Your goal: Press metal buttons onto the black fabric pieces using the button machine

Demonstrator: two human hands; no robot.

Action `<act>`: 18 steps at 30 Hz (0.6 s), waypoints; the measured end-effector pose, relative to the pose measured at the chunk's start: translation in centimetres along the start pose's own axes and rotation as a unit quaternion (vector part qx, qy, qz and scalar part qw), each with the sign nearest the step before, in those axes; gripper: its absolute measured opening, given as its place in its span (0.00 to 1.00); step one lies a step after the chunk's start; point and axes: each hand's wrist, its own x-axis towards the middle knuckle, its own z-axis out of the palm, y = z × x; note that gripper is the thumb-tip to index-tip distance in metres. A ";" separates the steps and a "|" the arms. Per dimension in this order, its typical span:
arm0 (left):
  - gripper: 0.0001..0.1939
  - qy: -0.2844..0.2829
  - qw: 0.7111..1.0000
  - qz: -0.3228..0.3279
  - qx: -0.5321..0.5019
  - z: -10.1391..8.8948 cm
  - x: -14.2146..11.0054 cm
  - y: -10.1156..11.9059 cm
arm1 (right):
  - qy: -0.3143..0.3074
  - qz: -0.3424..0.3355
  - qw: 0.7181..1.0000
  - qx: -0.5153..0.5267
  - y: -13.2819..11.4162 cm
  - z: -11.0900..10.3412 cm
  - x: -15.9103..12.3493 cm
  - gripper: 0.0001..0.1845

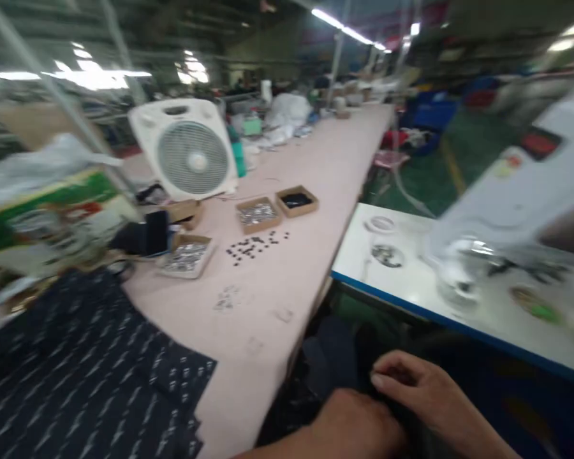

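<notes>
Both my hands rest low in the picture, over dark fabric point(330, 363) lying in my lap between two tables. My right hand point(425, 389) comes in from the lower right, its fingers curled and pressed onto that fabric. My left hand point(358, 417) lies just beside and under it, showing only its back; its fingers are hidden. The two hands touch. A dark cloth with a pale printed pattern point(86, 382) is spread on the pink table point(325, 172) to my left.
On the pink table are several small cardboard boxes of shiny and dark parts point(258, 213), a scatter of small dark pieces point(256, 245) and a white box fan point(191, 153). A white table with a blue edge point(411, 299) at right bears a white machine point(521, 191).
</notes>
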 end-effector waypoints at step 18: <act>0.15 0.155 0.937 0.256 0.182 4.3 -1.6 1.6 | 0.077 0.043 0.966 0.245 3.3 1.3 -13.0 0.06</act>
